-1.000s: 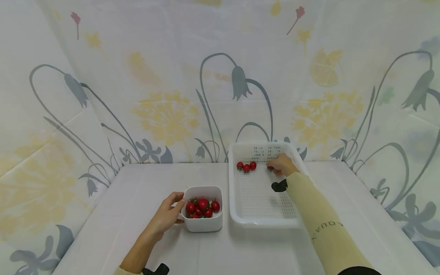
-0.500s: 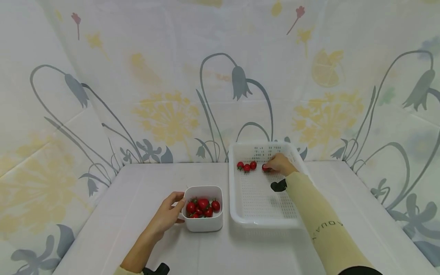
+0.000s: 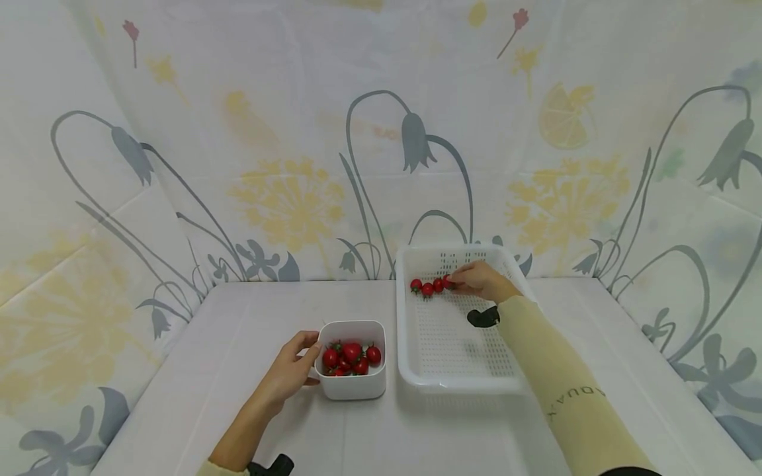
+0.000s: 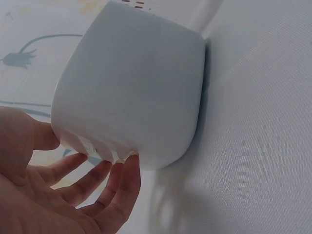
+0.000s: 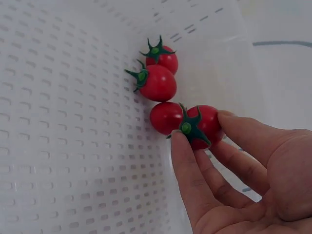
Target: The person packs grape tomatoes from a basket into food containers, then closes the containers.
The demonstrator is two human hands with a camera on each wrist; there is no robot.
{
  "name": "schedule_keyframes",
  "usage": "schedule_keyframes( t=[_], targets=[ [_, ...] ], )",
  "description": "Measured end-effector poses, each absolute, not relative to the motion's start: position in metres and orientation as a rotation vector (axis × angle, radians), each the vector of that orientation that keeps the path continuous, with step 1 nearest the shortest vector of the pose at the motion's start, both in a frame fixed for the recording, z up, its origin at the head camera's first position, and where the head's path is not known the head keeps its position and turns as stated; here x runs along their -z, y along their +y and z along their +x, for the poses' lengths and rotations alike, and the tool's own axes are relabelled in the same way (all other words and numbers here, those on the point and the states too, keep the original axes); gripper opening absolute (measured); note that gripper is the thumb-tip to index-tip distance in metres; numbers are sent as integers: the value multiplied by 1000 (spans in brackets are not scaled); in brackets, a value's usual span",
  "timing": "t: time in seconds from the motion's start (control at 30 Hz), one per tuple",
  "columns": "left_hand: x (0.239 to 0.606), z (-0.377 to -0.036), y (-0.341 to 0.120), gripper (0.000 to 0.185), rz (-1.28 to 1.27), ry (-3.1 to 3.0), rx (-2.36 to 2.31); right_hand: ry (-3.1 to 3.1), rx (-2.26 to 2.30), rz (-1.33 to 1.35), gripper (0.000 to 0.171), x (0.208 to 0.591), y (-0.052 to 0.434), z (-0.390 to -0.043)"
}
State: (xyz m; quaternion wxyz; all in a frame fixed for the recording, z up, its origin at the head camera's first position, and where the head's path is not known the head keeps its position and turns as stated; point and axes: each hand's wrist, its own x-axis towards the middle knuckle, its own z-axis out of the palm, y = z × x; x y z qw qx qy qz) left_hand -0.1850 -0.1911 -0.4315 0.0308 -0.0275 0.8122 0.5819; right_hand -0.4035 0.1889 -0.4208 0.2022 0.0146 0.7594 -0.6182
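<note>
My right hand pinches a red cherry tomato with a green stem top, between thumb and fingertips, inside the white perforated basket. Right beside it in the right wrist view are three more cherry tomatoes, one of them the nearest tomato, in an uneven row. On the left, my left hand touches the side of a small white container; its fingertips and thumb lie along one wall, not around it. Several cherry tomatoes lie in that container.
The container stands on a white-covered table, just left of the basket. Behind the table hangs a white cloth with flower prints, which also runs along both sides. A black strap piece sits at the right wrist, over the basket.
My right hand has moved left across the basket with the cherry tomato, up to the three others. The left hand and the container have stayed in place.
</note>
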Motion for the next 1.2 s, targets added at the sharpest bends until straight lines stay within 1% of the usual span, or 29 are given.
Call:
schedule_keyframes(
  t=[0.2, 0.53, 1.03, 1.2],
  targets=[
    [431, -185, -191, 34, -83, 2500, -1783, 2046, 1803, -3, 24, 413, 188, -399],
    [431, -185, -191, 37, -70, 2499, -1774, 1998, 1817, -112, 29, 399, 189, -389],
    [429, -184, -191, 38, -74, 2497, -1751, 1942, 1870, -243, 24, 376, 189, -367],
    [428, -184, -191, 38, -72, 2495, -1748, 1938, 1868, -273, 28, 370, 188, -359]
  ],
)
